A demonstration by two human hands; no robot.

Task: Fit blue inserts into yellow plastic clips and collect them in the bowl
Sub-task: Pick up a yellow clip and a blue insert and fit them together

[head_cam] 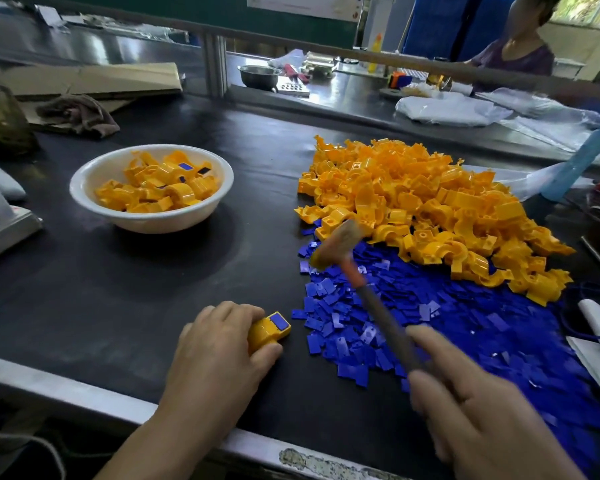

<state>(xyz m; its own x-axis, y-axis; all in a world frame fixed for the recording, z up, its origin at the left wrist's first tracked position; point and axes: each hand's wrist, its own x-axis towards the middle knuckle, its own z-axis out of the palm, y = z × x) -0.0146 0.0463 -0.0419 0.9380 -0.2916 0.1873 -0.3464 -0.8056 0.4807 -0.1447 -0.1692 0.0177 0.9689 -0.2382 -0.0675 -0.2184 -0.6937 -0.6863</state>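
Observation:
My left hand holds a yellow clip down on the black mat, a blue insert sitting in its top face. My right hand grips the handle of a small mallet, which is blurred and raised over the blue inserts, its head up and to the right of the clip. A heap of loose yellow clips lies at the right, with a spread of blue inserts in front of it. The white bowl at the left holds several clips, some showing blue inserts.
A rag and cardboard lie at the back left, a metal block at the left edge. Plastic bags and a steel bowl sit on the far bench, where another person works. The table's metal edge runs near me.

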